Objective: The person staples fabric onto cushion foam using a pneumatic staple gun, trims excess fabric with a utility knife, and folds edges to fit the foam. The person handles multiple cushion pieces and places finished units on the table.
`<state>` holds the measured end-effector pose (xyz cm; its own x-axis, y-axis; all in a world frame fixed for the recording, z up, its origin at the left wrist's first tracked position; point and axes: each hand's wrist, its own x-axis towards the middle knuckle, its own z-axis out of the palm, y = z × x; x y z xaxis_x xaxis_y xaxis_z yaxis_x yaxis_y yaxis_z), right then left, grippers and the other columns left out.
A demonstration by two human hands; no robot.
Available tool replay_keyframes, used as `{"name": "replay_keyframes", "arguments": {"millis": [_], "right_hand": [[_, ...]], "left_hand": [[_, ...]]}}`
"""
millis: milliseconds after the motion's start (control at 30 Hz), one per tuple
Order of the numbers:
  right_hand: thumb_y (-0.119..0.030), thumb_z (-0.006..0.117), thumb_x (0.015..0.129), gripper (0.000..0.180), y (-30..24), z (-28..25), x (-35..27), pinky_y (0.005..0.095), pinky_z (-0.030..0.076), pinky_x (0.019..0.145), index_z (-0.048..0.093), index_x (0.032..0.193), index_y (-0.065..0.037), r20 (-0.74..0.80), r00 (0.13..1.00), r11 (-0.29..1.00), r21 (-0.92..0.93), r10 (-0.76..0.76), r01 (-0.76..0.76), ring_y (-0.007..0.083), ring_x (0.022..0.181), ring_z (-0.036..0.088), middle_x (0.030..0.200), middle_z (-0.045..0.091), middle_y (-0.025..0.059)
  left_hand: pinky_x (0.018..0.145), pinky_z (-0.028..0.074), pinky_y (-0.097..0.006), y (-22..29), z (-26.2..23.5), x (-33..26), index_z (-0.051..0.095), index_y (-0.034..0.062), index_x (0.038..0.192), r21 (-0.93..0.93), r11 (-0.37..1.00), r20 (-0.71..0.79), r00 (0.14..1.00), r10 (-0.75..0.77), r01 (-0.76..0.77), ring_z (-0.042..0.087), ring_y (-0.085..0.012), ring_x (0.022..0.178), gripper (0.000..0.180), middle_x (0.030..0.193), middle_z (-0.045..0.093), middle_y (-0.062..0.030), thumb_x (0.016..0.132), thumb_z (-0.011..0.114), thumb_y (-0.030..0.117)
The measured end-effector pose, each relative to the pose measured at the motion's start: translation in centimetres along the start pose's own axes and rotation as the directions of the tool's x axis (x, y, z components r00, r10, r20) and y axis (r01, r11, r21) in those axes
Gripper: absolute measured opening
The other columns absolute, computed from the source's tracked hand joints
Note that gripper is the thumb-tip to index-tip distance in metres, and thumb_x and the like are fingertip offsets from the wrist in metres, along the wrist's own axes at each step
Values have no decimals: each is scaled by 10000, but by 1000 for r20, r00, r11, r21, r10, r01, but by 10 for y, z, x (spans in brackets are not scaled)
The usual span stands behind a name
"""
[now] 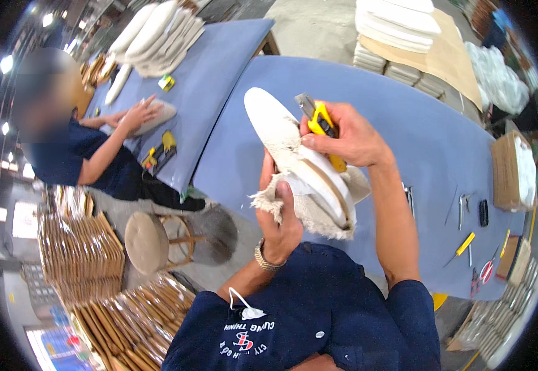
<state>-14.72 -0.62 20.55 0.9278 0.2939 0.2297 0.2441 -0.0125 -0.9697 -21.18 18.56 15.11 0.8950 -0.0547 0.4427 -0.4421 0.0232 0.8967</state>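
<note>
Fabric-wrapped pad (293, 167) is clamped in left hand (281, 216), yellow knife (321, 123) pinched by right hand (349, 136); thumb could probably get nicked if blade slips.

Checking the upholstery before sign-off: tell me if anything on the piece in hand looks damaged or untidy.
The fabric on the cushioned panel hangs loose with a frayed, ragged edge beside the left hand. The right hand holds a yellow utility knife against it. No tear shows elsewhere.

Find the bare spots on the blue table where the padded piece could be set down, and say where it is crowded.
The blue table is bare between the right hand and the far foam stacks. It is crowded at its right end: screwdriver, scissors and cardboard pile. The left hand holds the padded piece.
</note>
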Motion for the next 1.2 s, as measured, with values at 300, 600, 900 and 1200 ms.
{"name": "replay_keyframes", "arguments": {"millis": [300,600,900,1200], "right_hand": [[-190,770,891,225,8,25,13,277,489,790,685,1035,-39,150,989,996,-85,-10,23,99,833,581,919,684,3],[-337,675,991,425,208,-6,-164,244,439,499,618,1302,-54,-597,582,825,293,553,-483,68,563,514,1066,702,9],[-565,580,996,513,245,-5,-112,249,383,448,663,1083,-66,-635,414,751,615,652,-240,87,496,488,709,584,0],[-328,729,956,322,172,-117,-103,250,408,469,691,1093,-39,-846,485,842,-84,222,-533,93,527,503,742,605,22]], "left_hand": [[1129,389,-491,-8,-88,98,726,5,1178,521,700,261,872,414,-488,597,-371,1206,465,1193,680,-203,1079,358,270],[817,508,-332,-31,-144,61,754,-30,908,566,824,-169,974,149,-28,650,-230,813,492,881,714,-123,1074,371,231],[739,511,-293,-43,-168,4,740,-54,952,351,921,-354,934,-38,171,634,-125,747,527,846,737,-85,1113,382,298],[890,506,-332,-157,-81,-121,685,-52,1131,39,928,-219,910,-353,369,658,-209,1000,366,1079,700,-133,1076,535,277]]}}
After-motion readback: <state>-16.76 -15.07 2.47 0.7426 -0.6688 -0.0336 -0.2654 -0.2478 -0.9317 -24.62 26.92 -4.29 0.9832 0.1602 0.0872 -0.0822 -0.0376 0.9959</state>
